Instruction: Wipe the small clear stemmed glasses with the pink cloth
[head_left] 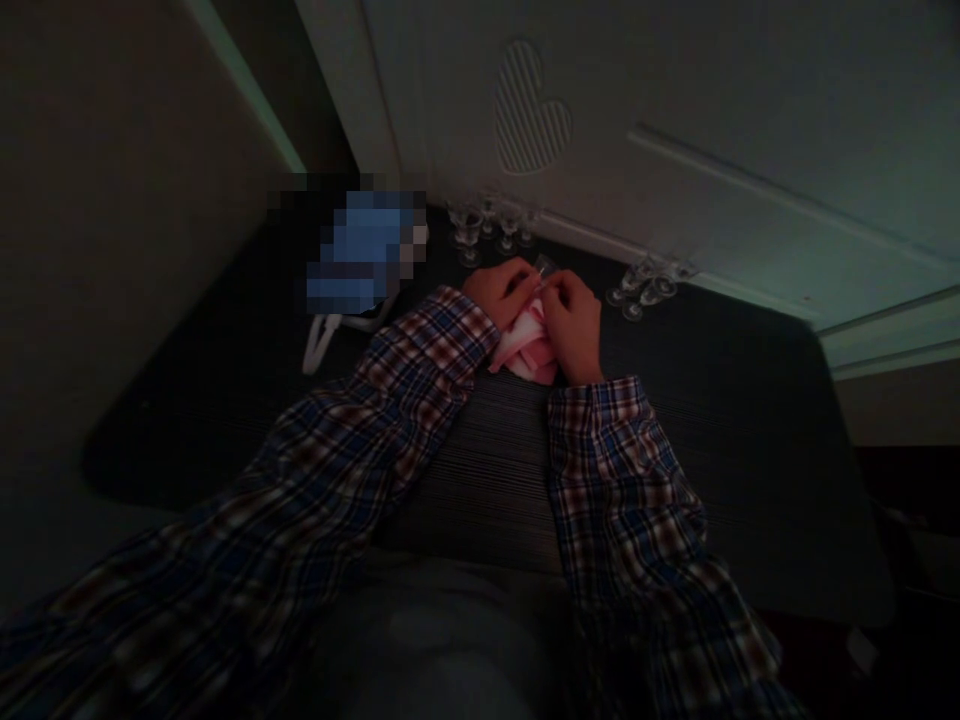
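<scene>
My left hand (pixel 496 288) and my right hand (pixel 574 320) come close together over the dark table, fingers curled in a pinch. Between them is a pink and white cloth (pixel 529 345), bunched at the top, its lower part hanging toward the tabletop. A clear, glass-like piece (pixel 546 267) shows just beyond my fingertips at the top of the cloth; my hands and the cloth hide most of it. Both hands grip the cloth. Whether either one also holds the clear piece is hard to make out in the dim light.
Several small stemmed glasses (pixel 469 235) stand at the back edge, left of my hands. More stemmed glasses (pixel 646 285) are at the back right. A pixelated blue item (pixel 367 250) with a white cable (pixel 320 343) lies left on the dark table (pixel 720 430). A pale panel (pixel 712 90) rises behind.
</scene>
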